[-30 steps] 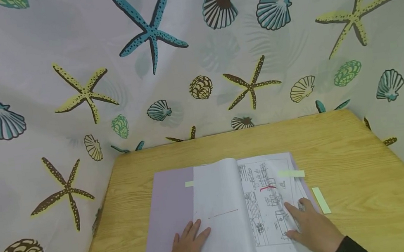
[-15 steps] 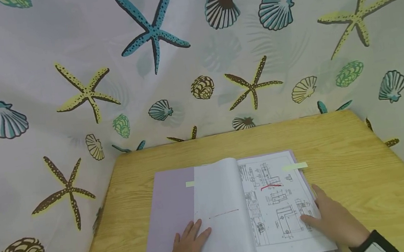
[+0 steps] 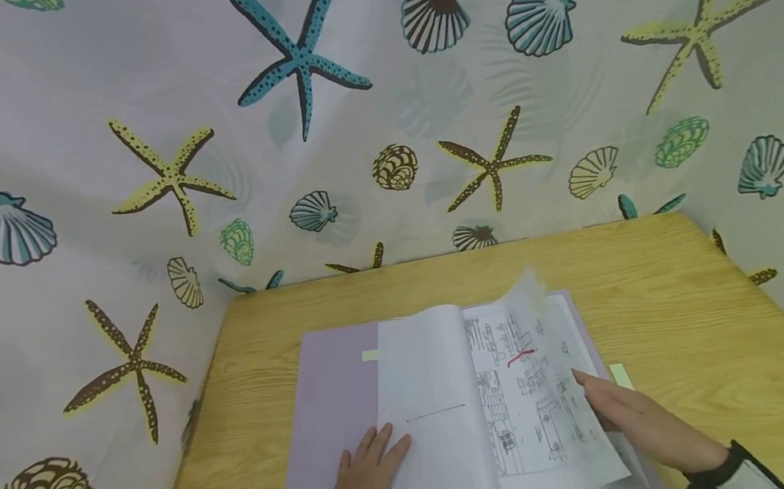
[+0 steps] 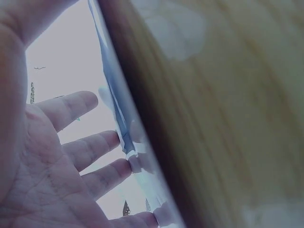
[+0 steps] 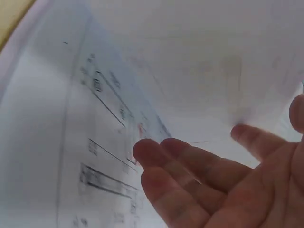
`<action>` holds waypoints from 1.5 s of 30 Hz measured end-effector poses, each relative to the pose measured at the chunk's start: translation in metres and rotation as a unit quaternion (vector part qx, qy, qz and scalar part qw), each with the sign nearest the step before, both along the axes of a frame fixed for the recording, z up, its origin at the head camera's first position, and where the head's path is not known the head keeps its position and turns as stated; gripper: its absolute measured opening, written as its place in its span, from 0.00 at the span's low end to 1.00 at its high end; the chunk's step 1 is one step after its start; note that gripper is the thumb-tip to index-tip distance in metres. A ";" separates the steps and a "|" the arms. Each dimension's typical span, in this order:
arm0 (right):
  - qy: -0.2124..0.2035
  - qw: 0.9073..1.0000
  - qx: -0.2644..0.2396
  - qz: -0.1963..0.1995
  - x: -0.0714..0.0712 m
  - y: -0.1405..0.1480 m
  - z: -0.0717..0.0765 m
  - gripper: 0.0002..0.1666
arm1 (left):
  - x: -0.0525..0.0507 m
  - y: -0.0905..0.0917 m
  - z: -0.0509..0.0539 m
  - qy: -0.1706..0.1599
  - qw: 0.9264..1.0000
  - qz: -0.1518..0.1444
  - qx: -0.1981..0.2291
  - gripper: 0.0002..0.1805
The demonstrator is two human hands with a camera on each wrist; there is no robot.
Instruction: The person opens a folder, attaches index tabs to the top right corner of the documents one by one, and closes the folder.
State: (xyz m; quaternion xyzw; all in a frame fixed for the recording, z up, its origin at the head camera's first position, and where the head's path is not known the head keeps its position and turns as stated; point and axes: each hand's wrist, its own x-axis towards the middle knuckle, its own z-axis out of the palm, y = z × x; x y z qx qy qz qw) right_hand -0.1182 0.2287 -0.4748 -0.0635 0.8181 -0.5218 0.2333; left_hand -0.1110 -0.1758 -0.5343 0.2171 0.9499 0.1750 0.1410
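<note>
A lilac folder (image 3: 340,396) lies spread on the table, holding bound sheets. Its left-hand page (image 3: 423,362) is white with one thin reddish line; my left hand (image 3: 366,481) rests there with fingers spread. The right-hand page (image 3: 564,418), printed with technical drawings and a red mark, curves up off the stack. My right hand (image 3: 644,417) is at its right edge, fingers reaching beneath. In the right wrist view, one fingertip touches the underside of the lifted page (image 5: 204,71), and the other fingers extend loosely over the drawing sheet (image 5: 104,152) below.
The wooden table (image 3: 697,306) extends around the folder. A pale green tab (image 3: 621,376) shows beside the folder's right edge, another tab (image 3: 370,355) at the left page's edge. A curtain (image 3: 353,160) printed with starfish and shells encloses the back and sides.
The right-hand page lay nearly flat half a second ago; now it bends upward and leftward. My right hand's fingers have slipped under its edge. My left hand stays in place.
</note>
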 end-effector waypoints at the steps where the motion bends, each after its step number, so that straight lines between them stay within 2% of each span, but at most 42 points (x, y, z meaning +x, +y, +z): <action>1: -0.004 1.000 -0.004 0.020 0.000 -0.004 -0.001 0.37 | 0.000 0.000 0.000 0.002 1.000 0.000 0.000 0.62; 3: 0.001 0.999 0.006 0.051 0.001 -0.015 -0.003 0.37 | 0.000 0.001 0.000 0.003 1.000 0.001 0.002 0.62; 6: 0.033 0.996 0.022 0.079 0.000 -0.032 -0.008 0.33 | 0.001 0.001 0.000 0.007 1.000 0.005 0.008 0.62; 10: 0.090 0.990 0.048 0.102 -0.003 -0.056 -0.013 0.30 | 0.002 0.000 0.000 0.016 1.000 0.011 0.012 0.64; 16: 0.155 0.978 0.085 0.114 -0.005 -0.087 -0.020 0.30 | 0.001 -0.004 0.000 0.023 1.000 0.007 0.019 0.69; 19: 0.183 0.971 0.100 0.120 -0.006 -0.098 -0.025 0.30 | 0.001 -0.008 0.000 0.019 0.999 0.013 0.043 0.73; 22: 0.212 0.962 0.116 0.123 -0.005 -0.104 -0.031 0.29 | 0.000 -0.012 0.000 0.019 0.995 0.024 0.093 0.74; 26: 0.247 0.949 0.142 0.132 -0.004 -0.110 -0.038 0.28 | 0.001 -0.020 0.002 -0.008 0.990 0.068 0.122 0.77; 30: 0.275 0.938 0.158 0.139 -0.002 -0.114 -0.041 0.28 | 0.002 -0.027 0.005 -0.033 0.989 0.109 0.092 0.78; 38: 0.290 0.929 0.185 0.136 0.001 -0.119 -0.043 0.28 | 0.001 -0.023 0.007 -0.017 0.994 0.079 0.075 0.65; 45: 0.293 0.923 0.205 0.143 0.001 -0.122 -0.046 0.28 | 0.002 -0.020 0.007 0.008 0.996 0.065 0.062 0.59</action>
